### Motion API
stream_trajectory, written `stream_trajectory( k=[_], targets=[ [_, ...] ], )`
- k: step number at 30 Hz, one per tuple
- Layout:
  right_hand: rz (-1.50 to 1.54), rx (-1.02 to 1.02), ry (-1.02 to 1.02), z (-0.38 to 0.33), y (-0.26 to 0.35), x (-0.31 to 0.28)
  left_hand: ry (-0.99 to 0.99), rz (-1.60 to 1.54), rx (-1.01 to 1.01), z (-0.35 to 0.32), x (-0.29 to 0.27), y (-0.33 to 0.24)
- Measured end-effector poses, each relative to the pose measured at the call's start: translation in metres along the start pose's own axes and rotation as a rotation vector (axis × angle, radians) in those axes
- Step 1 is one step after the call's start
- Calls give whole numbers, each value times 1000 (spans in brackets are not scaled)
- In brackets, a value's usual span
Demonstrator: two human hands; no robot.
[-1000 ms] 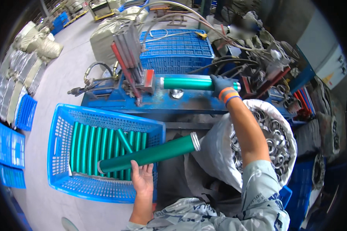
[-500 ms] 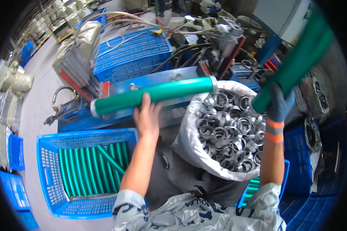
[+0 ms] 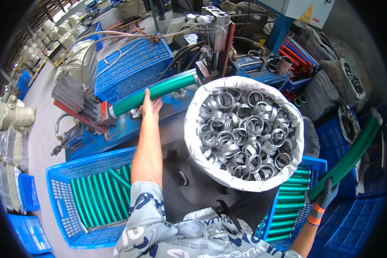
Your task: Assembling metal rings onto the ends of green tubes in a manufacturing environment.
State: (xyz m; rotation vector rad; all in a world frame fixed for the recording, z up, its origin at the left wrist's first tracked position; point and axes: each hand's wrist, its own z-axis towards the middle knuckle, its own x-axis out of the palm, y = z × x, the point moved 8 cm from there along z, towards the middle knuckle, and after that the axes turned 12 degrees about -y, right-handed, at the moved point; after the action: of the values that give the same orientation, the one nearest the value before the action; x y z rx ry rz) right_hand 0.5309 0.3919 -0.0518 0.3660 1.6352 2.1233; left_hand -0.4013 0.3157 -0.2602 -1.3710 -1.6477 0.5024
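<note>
Fingers of left hand [image 3: 150,106] wrapped on green tube [image 3: 155,93], gloved right hand [image 3: 327,195] gripping second tube [image 3: 348,159]

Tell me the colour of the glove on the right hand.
Dark grey-blue with an orange cuff; the right hand grips a long green tube, head view.

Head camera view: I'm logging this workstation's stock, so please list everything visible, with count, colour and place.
Green tube on machine: one, green, lying across the blue machine bed.
Green tube in right hand: one, green, raised at far right.
White sack of metal rings: one, white with silver rings, centre.
Left blue plastic crate: one, blue, holding green tubes, lower left.
Right blue plastic crate: one, blue, holding green tubes, lower right.
Blue machine: one, behind the sack.
Left hand: bare, on the machine tube.
Right hand: grey glove, gripping the raised tube.
</note>
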Motion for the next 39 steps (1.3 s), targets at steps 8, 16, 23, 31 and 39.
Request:
stream_trajectory(
  k=[8,16,23,31,39],
  targets=[
    [-421,165,-196,-50,-215,-286,144,134,18,-54,-55,89],
    [-960,659,-389,-164,-367,-356,-39,608,383,-93,-267,40],
    [-996,824,-230,-204,-478,-379,-62,748,517,-122,-269,68],
    [-879,719,330,-206,-511,-340,-203,1099,938,-137,-319,57],
    [-957,-469,272,-30,-307,-176,-324,1620,630,-131,-544,110]
  ],
)
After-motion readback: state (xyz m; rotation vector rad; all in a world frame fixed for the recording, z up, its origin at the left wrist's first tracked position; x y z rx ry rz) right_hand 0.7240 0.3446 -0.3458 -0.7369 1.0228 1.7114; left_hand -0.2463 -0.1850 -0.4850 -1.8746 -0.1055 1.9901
